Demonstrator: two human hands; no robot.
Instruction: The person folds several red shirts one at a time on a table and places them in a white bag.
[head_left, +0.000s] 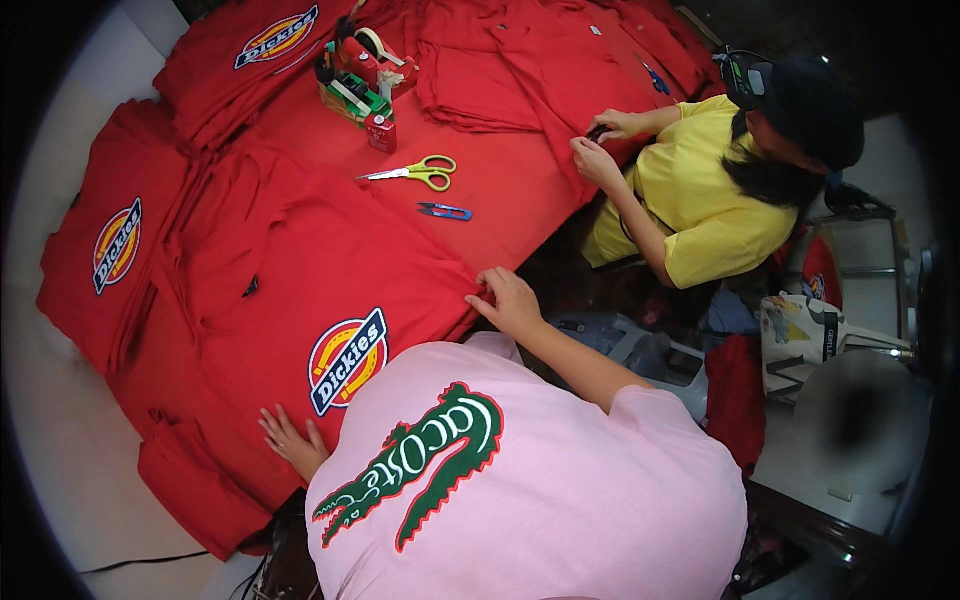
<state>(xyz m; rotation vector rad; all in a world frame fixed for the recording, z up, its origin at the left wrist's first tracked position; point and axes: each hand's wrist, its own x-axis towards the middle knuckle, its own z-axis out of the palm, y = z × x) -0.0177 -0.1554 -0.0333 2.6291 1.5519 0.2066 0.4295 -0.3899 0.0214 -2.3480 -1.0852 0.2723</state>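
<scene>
Head view: a red garment (300, 265) is laid out on the table, ahead of the pink-shirted body and up-left of the right hand (510, 300). Its near edge is set on a slant, lower left to upper right, the middle partly hidden by the pink shirt (600, 490); between the two hands, a round emblem (348, 361) is carried close to that edge. By the left hand (288, 443) the emblem is more nearly reached; by the right, the far-right corner is met. Left fingers are spread apart and rested on the cloth, nothing clamped. Right thumb and fingertips are bent in at the corner; whether fabric is pinched between them cannot be told at this angle. Garment: plain bright red, softly creased, emblem worked in yellow, red and white, crossed by a dark tilted band. A small black item (250, 287) is left lying on the cloth. Beyond the right side, yellow-handled scissors (432, 173) and blue snips (446, 212) are placed well clear of both hands.
</scene>
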